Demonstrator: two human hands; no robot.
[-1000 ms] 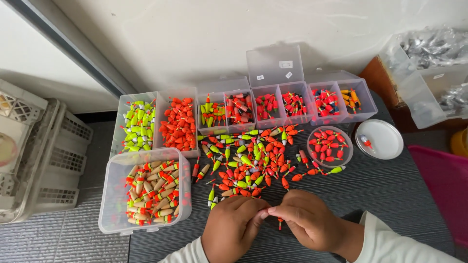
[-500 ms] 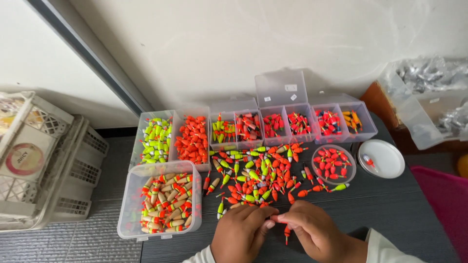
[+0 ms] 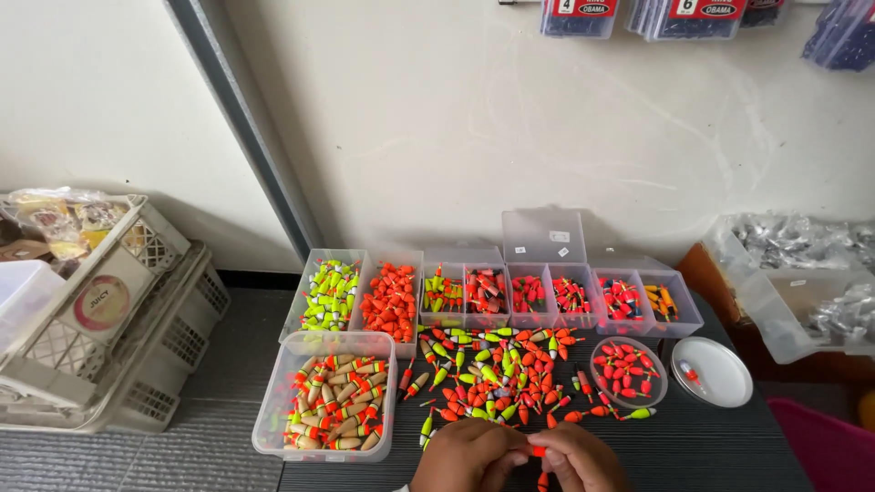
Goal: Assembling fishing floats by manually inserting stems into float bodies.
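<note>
Directly ahead of your hands, a loose pile of floats (image 3: 497,378) in orange, red and yellow-green covers the dark table (image 3: 720,456). To its left stands a clear tub (image 3: 326,394) of tan, striped floats. Behind the pile runs a row of clear compartment boxes (image 3: 510,296), one with its lid raised. To the right sit a round clear dish (image 3: 628,371) of red floats and a white lid (image 3: 712,371) holding a single small piece. Grey crates (image 3: 118,319) are stacked left of the table, and clear bags (image 3: 802,241) lie at the far right.

Both hands are cut off by the lower frame edge; wrists and palms are out of view. Your left hand (image 3: 467,458) and right hand (image 3: 574,463) meet at the near table edge. Their fingers are pressed together, pinching a small orange float (image 3: 537,452) between the fingertips of both hands. The float's lower end shows just below the fingers; the remainder is covered.
</note>
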